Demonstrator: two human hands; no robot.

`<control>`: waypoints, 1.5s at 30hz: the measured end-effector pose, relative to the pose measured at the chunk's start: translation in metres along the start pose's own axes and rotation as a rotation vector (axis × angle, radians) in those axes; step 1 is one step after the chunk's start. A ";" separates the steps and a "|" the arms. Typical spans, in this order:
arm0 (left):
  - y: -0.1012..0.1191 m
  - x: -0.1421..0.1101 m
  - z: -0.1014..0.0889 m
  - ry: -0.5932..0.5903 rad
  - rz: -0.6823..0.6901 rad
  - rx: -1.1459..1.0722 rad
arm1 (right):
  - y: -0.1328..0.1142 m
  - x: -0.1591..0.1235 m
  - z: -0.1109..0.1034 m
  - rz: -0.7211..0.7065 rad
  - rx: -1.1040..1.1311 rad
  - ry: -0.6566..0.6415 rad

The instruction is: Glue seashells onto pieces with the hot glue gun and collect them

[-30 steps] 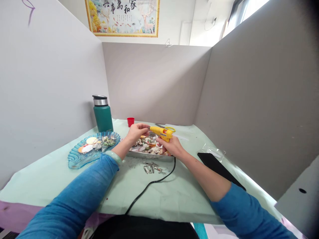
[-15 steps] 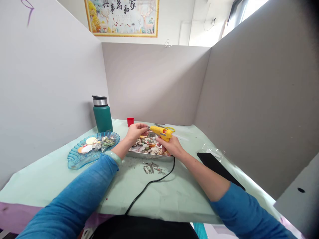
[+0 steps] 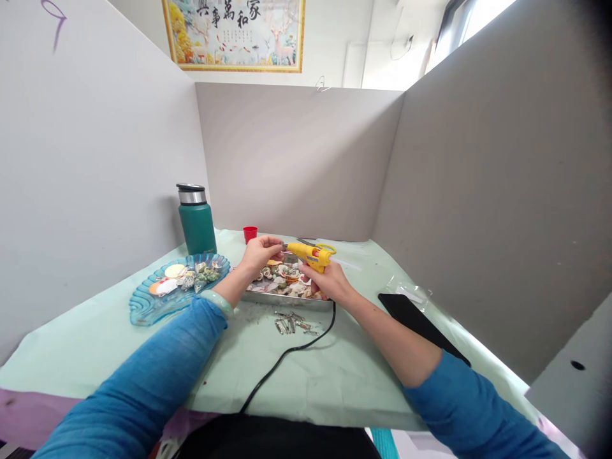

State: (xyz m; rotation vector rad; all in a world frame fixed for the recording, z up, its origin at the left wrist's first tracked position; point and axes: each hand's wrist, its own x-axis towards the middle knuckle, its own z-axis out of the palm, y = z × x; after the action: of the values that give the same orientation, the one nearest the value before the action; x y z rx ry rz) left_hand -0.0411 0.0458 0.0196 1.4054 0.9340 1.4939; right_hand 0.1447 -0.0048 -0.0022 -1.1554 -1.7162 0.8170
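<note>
My right hand (image 3: 327, 279) is wrapped round the handle of a yellow hot glue gun (image 3: 310, 254), its nozzle pointing left. At the nozzle tip, the fingers of my left hand (image 3: 262, 252) are pinched together; what they hold is too small and covered to make out. Both hands are above a metal tray (image 3: 287, 301) filled with seashells (image 3: 287, 280). In front of the tray lies a small heap of silvery metal clips (image 3: 292, 323). The gun's black cord (image 3: 287, 354) runs down over the table's front edge.
On the left, a blue shell-shaped dish (image 3: 148, 306) bears shells and small pieces. Behind it stands a green bottle (image 3: 197, 223), with a red cup (image 3: 249, 234) farther back. Yellow-handled scissors (image 3: 327, 247) lie beyond the tray. A black flat object (image 3: 421, 325) and clear plastic bag (image 3: 406, 290) are at right.
</note>
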 end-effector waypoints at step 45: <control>-0.005 0.004 0.000 0.014 0.119 0.097 | 0.002 0.002 0.001 -0.006 -0.033 0.029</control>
State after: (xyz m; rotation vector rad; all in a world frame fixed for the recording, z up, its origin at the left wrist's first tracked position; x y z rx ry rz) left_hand -0.0403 0.0515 0.0159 1.5460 0.9565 1.5655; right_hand 0.1441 -0.0028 -0.0036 -1.1779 -1.7145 0.7675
